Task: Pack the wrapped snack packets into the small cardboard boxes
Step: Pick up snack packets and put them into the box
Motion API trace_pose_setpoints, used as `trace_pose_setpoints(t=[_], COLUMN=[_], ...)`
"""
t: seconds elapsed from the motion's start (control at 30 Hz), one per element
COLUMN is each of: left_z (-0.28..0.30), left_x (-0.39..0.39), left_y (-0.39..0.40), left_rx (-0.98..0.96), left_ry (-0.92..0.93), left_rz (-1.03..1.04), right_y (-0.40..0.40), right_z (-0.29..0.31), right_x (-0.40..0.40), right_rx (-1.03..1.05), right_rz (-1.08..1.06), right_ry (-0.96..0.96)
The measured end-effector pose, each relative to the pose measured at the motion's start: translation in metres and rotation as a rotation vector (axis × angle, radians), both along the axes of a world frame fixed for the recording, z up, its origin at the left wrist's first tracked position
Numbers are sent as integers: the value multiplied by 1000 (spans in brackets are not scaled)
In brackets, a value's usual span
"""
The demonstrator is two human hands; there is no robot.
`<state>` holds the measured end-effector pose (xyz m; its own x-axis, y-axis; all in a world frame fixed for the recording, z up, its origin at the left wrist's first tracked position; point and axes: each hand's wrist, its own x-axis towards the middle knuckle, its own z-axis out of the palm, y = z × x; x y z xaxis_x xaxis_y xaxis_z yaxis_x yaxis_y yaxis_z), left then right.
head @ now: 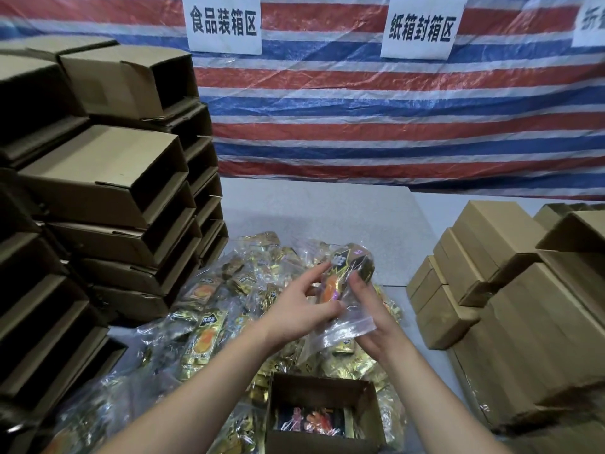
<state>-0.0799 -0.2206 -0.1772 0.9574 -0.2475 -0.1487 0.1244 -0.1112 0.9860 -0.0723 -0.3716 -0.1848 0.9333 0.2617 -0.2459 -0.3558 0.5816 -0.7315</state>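
Illumination: moderate, diffuse, from overhead; no hard shadows on the table (376, 217). Both forearms evenly lit. Dark zones: interiors of the open boxes stacked at left (108, 178), esp. lower-left corner, approaching black. Closed boxes at right (510, 290) lit brighter on top faces, side faces darker. Glare: specular highlights on the gold snack packets (229, 290) and on the clear plastic bag (347, 326); sheen on the plastic film over the striped tarp (360, 103). Distortion: wide-angle, edges bowed, tarp stripes curve toward corners. Sharpness: soft overall; upper-left boxes smeared w/ blur; signs (222, 24) legible; bottom-edge packets blurred.
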Motion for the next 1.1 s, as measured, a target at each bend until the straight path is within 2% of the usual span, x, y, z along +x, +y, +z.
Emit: trace_pose_setpoints(t=[0.13, 0.3, 0.4, 0.5, 0.6, 0.67, 0.9, 1.1], left_z=[2, 1, -2, -10, -21, -35, -95, -113], left_x=[-3, -1, 1, -2, -8, -14, -56, -67], left_y=[-4, -13, -12, -10, 4, 20, 59, 68], left_rx=[181, 342, 354, 323, 306, 369, 727, 683], left_ry=[-134, -256, -278, -244, -109, -54, 68, 109], left_rz=[41, 37, 22, -2, -43, -106, -326, -234], right_y=[0, -8, -15, -17, -17, -19, -8, 12], right_z=[-2, -1, -2, -10, -18, -22, -34, -61], right_x=[-1, 0, 0, -4, -6, -8, -44, -78], right_rx=[-14, -55, -102, -236, -409, -497, -999, -1195], right_rz=[-43, -57, -65, -106, -169, -168, -4, 158], right_ry=[48, 11, -33, -65, -119, -151, -213, -308])
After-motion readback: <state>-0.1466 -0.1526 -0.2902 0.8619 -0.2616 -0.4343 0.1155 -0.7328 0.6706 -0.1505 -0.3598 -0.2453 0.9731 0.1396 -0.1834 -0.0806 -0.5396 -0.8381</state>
